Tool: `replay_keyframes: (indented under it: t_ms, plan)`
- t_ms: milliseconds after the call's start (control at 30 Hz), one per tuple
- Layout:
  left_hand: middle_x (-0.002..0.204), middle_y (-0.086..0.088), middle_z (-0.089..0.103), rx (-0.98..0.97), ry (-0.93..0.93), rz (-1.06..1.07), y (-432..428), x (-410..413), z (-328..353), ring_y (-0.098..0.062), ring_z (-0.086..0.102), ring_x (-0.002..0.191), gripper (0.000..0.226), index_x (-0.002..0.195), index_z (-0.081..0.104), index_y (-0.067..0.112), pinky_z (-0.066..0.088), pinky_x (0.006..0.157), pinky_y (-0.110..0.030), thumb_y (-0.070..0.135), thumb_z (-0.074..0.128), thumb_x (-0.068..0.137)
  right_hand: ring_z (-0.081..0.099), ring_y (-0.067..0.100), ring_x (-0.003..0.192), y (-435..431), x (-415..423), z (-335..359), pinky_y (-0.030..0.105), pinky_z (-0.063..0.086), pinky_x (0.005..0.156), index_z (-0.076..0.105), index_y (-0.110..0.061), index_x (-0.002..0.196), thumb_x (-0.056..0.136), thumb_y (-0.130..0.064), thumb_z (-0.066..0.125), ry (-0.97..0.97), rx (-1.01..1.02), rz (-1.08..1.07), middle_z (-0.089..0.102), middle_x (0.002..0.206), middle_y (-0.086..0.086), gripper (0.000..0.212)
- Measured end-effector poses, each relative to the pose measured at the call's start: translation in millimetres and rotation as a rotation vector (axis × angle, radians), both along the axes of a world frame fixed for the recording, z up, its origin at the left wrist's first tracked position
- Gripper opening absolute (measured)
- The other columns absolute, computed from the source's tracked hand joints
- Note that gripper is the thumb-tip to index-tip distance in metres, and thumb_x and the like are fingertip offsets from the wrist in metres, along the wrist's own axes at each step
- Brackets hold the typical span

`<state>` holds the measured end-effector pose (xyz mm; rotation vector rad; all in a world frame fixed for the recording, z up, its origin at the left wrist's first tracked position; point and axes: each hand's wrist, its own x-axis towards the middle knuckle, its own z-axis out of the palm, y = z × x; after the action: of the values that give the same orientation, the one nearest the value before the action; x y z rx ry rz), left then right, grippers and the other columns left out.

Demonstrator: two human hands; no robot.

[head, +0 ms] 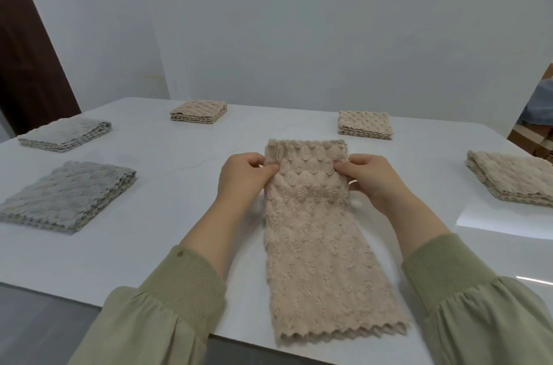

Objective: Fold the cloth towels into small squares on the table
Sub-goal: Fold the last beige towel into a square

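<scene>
A beige textured towel (pixel 317 245) lies as a long strip down the middle of the white table (pixel 167 215), its scalloped near end at the table's front edge. My left hand (pixel 242 176) pinches the strip's left edge near its far end. My right hand (pixel 371 176) pinches the right edge at the same height. The far end stands slightly raised and bunched between the hands.
Folded beige towels lie at the far middle (pixel 198 112), the far right (pixel 364 124) and the right edge (pixel 514 177). Folded grey towels sit at the far left (pixel 64 134) and near left (pixel 67 195). A cardboard box (pixel 535 137) stands beyond the table's right side.
</scene>
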<state>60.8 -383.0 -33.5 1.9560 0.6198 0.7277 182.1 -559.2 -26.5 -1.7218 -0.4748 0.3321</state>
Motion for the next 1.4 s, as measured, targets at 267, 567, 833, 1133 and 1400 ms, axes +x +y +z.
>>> replay_keyframes:
  t_ms: [267, 567, 833, 1133, 1400]
  plan:
    - [0.046, 0.004, 0.058, -0.091, -0.066, -0.04, -0.1, 0.8, -0.8, -0.009, 0.041, 0.039, 0.021, 0.062, 0.065, 0.008, 0.033, 0.047, -0.02, 0.014, 0.066, 0.083, 0.023, 0.013, 0.037, -7.5, -5.2, 15.5, 0.023, 0.021, 0.042, 0.055, -0.002, 0.059, 0.087, -0.014, 0.063, -0.089, -0.103, 0.033, 0.037, 0.039, 0.001, 0.032]
    - [0.094, 0.001, 0.068, -0.304, -0.379, -0.112, -5.1, 7.7, 2.9, -0.015, 0.066, 0.087, 0.027, 0.092, 0.067, 0.02, 0.055, 0.078, -0.025, 0.0, 0.047, 0.092, 0.062, 0.016, 0.063, 9.1, -14.0, 12.3, 0.029, 0.056, 0.059, 0.073, -0.014, 0.089, 0.088, 0.004, 0.045, -0.172, 0.282, -0.09, 0.069, 0.07, -0.001, 0.033]
    - [0.074, -0.006, 0.06, -0.779, -0.169, -0.152, -2.6, -4.9, -4.9, -0.015, 0.06, 0.058, 0.007, 0.082, 0.058, 0.008, 0.053, 0.049, -0.021, 0.006, 0.059, 0.089, 0.052, 0.013, 0.051, 4.9, -16.1, -1.6, 0.027, 0.054, 0.054, 0.064, -0.006, 0.082, 0.089, -0.004, 0.056, 0.193, 0.279, -0.035, 0.055, 0.051, -0.002, 0.011]
    - [0.075, -0.005, 0.06, -0.625, 0.047, -0.306, 5.4, -37.6, -5.3, -0.009, 0.053, 0.043, 0.028, 0.114, 0.06, 0.013, 0.045, 0.039, -0.017, 0.004, 0.06, 0.088, 0.053, 0.011, 0.047, -20.7, -34.9, 4.8, 0.024, 0.053, 0.048, 0.062, -0.01, 0.097, 0.086, 0.009, 0.055, 0.26, -0.021, 0.166, 0.054, 0.059, 0.004, 0.023]
    - [0.05, 0.004, 0.046, -0.291, 0.105, -0.43, 2.0, -53.6, -12.1, -0.012, 0.049, 0.045, 0.036, 0.117, 0.061, 0.022, 0.043, 0.044, -0.024, 0.003, 0.063, 0.085, 0.047, 0.008, 0.043, -33.3, -44.3, 5.0, 0.03, 0.056, 0.055, 0.063, -0.012, 0.089, 0.082, 0.006, 0.061, 0.161, -0.156, 0.119, 0.05, 0.053, -0.002, 0.019]
